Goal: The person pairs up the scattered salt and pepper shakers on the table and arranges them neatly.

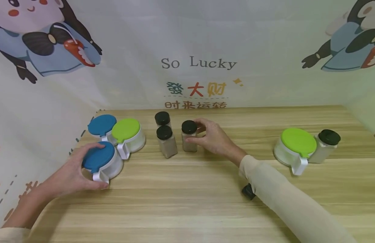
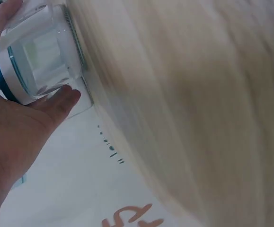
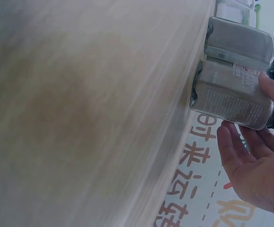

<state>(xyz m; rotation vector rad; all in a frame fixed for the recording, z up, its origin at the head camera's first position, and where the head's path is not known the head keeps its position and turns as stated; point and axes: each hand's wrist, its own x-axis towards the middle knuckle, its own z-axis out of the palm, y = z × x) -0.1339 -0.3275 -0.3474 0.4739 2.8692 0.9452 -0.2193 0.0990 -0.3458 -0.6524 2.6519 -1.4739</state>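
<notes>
My left hand grips a seasoning jar with a blue lid, its thumb by the white handle and its fingers round the far side. In the left wrist view the clear body of this jar shows between thumb and fingers, standing on the table. My right hand holds a black-capped spice jar, thumb in front and fingers behind. Printed text shows on that spice jar in the right wrist view. Two more spice jars, one in front and one behind, stand just left of it.
Beside the left hand's jar stand another blue-lidded jar and a green-lidded jar. At the right are a green-lidded jar and a spice jar. A small black object lies partly under the right sleeve. A printed cloth backs the table.
</notes>
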